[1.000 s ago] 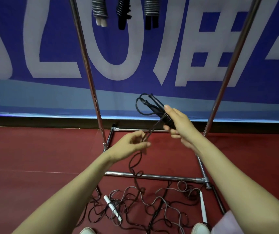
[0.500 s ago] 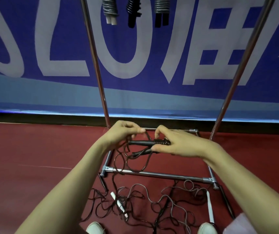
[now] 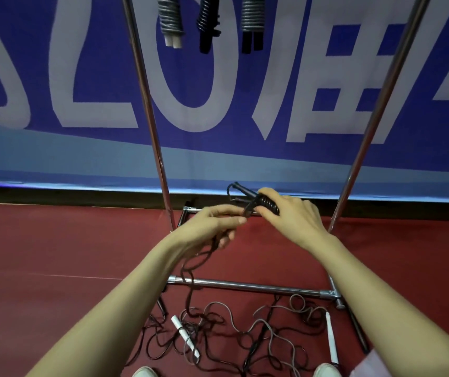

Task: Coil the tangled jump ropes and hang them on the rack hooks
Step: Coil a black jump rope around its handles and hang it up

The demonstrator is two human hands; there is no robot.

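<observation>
Jump ropes of thin dark cord with white handles (image 3: 184, 336) lie tangled on the red floor (image 3: 54, 240); above, the left hand (image 3: 209, 227) pinches its grip on the cord of a black rope (image 3: 268, 204) while the right hand (image 3: 291, 216) clamps the wound handles. Seemingly mid-coil: next come more taut winds, then a lift to the chrome rack (image 3: 147, 104), where three coils (image 3: 250, 14) hang. White lettering on the blue banner (image 3: 326, 77) is cropped, unreadable.

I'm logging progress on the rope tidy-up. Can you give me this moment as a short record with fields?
right hand: grips the black jump rope by its handles, cord partly wound round them
left hand: pinches its loose cord, which trails to the floor
hung: three coiled ropes between the rack poles, hooks out of view
floor: tangled ropes with white handles
status: held rope not yet hung
</observation>
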